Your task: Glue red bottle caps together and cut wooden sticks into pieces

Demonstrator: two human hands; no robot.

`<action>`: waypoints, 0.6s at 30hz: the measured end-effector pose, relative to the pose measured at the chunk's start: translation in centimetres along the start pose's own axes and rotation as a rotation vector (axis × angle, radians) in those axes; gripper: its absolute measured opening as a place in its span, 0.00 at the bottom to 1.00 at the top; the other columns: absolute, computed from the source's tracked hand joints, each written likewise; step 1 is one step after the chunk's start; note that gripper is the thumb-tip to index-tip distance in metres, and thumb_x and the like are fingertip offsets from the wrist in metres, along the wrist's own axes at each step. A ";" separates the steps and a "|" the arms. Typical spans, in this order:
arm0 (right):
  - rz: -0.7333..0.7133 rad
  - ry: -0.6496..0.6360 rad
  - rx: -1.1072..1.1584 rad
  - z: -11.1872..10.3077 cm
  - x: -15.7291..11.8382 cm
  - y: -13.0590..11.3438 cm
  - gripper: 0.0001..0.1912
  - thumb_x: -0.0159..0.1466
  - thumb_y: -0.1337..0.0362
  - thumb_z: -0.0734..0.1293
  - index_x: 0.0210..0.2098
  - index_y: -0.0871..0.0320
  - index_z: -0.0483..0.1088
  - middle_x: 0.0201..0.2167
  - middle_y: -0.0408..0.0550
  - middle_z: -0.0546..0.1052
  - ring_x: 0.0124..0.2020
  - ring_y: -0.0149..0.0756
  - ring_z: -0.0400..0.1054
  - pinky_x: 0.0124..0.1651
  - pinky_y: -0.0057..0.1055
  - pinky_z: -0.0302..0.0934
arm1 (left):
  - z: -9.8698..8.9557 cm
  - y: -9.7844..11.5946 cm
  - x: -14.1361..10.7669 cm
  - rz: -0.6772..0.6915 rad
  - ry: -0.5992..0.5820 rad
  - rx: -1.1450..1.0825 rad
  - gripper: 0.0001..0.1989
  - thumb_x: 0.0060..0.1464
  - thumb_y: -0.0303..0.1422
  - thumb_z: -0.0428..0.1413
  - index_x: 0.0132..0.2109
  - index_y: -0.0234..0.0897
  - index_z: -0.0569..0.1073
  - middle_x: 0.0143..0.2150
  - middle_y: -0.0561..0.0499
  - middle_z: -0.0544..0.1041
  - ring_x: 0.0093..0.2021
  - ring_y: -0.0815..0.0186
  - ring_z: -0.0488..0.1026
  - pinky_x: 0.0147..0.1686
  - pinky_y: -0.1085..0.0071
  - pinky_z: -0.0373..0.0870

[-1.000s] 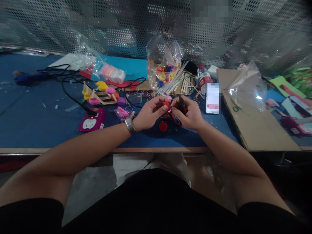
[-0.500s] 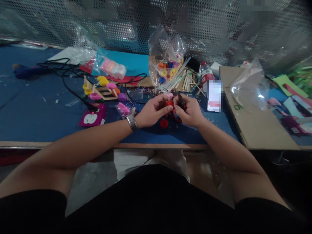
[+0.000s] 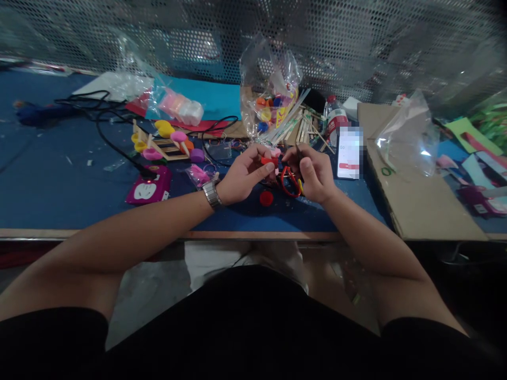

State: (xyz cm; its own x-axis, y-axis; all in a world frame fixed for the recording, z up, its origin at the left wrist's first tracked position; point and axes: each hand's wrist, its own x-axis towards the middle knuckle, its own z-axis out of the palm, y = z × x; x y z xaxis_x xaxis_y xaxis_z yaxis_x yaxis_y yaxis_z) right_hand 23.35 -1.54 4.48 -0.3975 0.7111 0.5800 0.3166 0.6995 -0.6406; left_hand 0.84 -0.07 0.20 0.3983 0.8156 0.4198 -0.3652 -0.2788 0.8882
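Head view: work surface is a blue tabletop with a pale front edge, small scraps scattered over it. Perforated metal screen stands behind; grey floor shows below.

Left hand: thumb and fingers closed on a red cap, held above the tabletop near its front edge. Right hand: thumb and fingers bent around a dark slender piece, just right of the cap. Red loop handle shows between the hands, a yellow bit beside it. Second red disc lies on the tabletop, nearer the body.

Left side: magenta box with black cable; wooden frame bearing coloured cups. Beyond the hands: clear bag of coloured caps, beside loose sticks. Right side: lit phone, bottle, cardboard under a clear plastic bag.

Obscured: fingers cover part of the cap; the dark piece's lower end is hidden in the right hand, its type unclear. Whether it joins the red loop, cannot tell. Phone screen partly pixelated. Greenery cut off at right margin.
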 end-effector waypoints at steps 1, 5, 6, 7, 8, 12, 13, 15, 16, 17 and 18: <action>-0.006 -0.004 -0.018 -0.1 0.0 0.0 0.32 0.81 0.35 0.55 0.46 0.53 0.77 0.36 0.48 0.79 0.35 0.38 0.72 0.42 0.39 0.63 | 0.0 0.0 0.0 0.028 0.017 0.015 0.23 0.63 0.51 0.72 0.46 0.41 0.72 0.39 0.54 0.78 0.36 0.71 0.79 0.40 0.72 0.81; -0.073 -0.079 -0.197 -0.4 0.3 -0.2 0.29 0.83 0.42 0.56 0.44 0.55 0.77 0.33 0.48 0.79 0.33 0.38 0.72 0.40 0.38 0.60 | 0.0 0.1 0.2 0.151 0.088 0.107 0.21 0.63 0.49 0.73 0.46 0.41 0.75 0.44 0.51 0.82 0.38 0.70 0.80 0.42 0.71 0.82; -0.086 -0.115 -0.236 -0.4 0.3 -0.2 0.28 0.83 0.42 0.56 0.43 0.55 0.77 0.33 0.48 0.80 0.33 0.39 0.72 0.39 0.38 0.60 | -0.1 0.2 0.2 0.184 0.106 0.135 0.21 0.63 0.49 0.73 0.46 0.40 0.76 0.45 0.50 0.82 0.40 0.70 0.81 0.43 0.70 0.83; -0.092 -0.149 -0.267 -0.4 0.4 -0.2 0.28 0.83 0.43 0.56 0.43 0.55 0.77 0.33 0.49 0.80 0.34 0.39 0.72 0.39 0.38 0.59 | -0.1 0.2 0.3 0.213 0.125 0.165 0.21 0.62 0.49 0.74 0.45 0.40 0.77 0.45 0.50 0.83 0.42 0.69 0.81 0.44 0.70 0.83; -0.094 -0.177 -0.294 -0.4 0.4 -0.2 0.28 0.83 0.43 0.56 0.43 0.55 0.77 0.34 0.49 0.81 0.34 0.39 0.72 0.40 0.38 0.59 | -0.1 0.2 0.3 0.234 0.144 0.194 0.21 0.61 0.50 0.74 0.45 0.40 0.78 0.45 0.49 0.83 0.43 0.68 0.82 0.45 0.69 0.83; -0.077 -0.221 -0.365 -0.5 0.5 -0.3 0.28 0.82 0.42 0.56 0.45 0.54 0.77 0.35 0.50 0.82 0.34 0.39 0.70 0.39 0.39 0.57 | -0.3 0.1 0.4 0.258 0.192 0.281 0.22 0.59 0.51 0.75 0.44 0.40 0.80 0.45 0.49 0.84 0.46 0.65 0.83 0.50 0.64 0.85; -0.075 -0.223 -0.378 -0.5 0.5 -0.3 0.29 0.82 0.41 0.56 0.45 0.55 0.77 0.35 0.50 0.82 0.33 0.39 0.70 0.39 0.39 0.56 | -0.4 0.1 0.4 0.264 0.184 0.288 0.21 0.59 0.50 0.75 0.45 0.40 0.80 0.45 0.48 0.84 0.46 0.65 0.83 0.51 0.64 0.85; -0.076 -0.222 -0.399 -0.5 0.5 -0.3 0.30 0.82 0.41 0.56 0.45 0.55 0.78 0.36 0.51 0.82 0.34 0.40 0.71 0.39 0.39 0.57 | -0.5 0.1 0.4 0.281 0.151 0.286 0.19 0.60 0.48 0.75 0.45 0.40 0.81 0.47 0.47 0.85 0.48 0.64 0.84 0.52 0.64 0.85; -0.078 -0.218 -0.411 -0.4 0.5 -0.2 0.30 0.82 0.41 0.56 0.46 0.55 0.79 0.36 0.52 0.83 0.34 0.41 0.72 0.40 0.39 0.57 | -0.5 0.1 0.3 0.288 0.132 0.284 0.18 0.60 0.47 0.75 0.45 0.40 0.81 0.48 0.46 0.85 0.49 0.64 0.84 0.52 0.64 0.85; -0.077 -0.214 -0.426 -0.4 0.4 -0.2 0.30 0.81 0.40 0.56 0.46 0.56 0.80 0.37 0.52 0.83 0.35 0.42 0.74 0.40 0.40 0.58 | -0.5 0.1 0.3 0.293 0.119 0.287 0.17 0.61 0.46 0.75 0.45 0.40 0.82 0.50 0.45 0.85 0.50 0.63 0.84 0.52 0.64 0.85; -0.073 -0.208 -0.440 -0.4 0.4 -0.1 0.30 0.81 0.40 0.57 0.47 0.56 0.80 0.38 0.53 0.84 0.36 0.43 0.75 0.41 0.40 0.59 | -0.6 0.2 0.3 0.299 0.111 0.296 0.17 0.61 0.46 0.74 0.46 0.40 0.82 0.51 0.44 0.85 0.52 0.62 0.84 0.52 0.64 0.85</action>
State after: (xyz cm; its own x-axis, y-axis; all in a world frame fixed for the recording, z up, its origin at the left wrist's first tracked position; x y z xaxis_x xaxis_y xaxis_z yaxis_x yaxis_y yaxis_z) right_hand 23.47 -1.27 4.94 -0.5815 0.6609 0.4744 0.5972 0.7428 -0.3027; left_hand 0.39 0.38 0.38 0.2132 0.7219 0.6583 -0.1873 -0.6311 0.7528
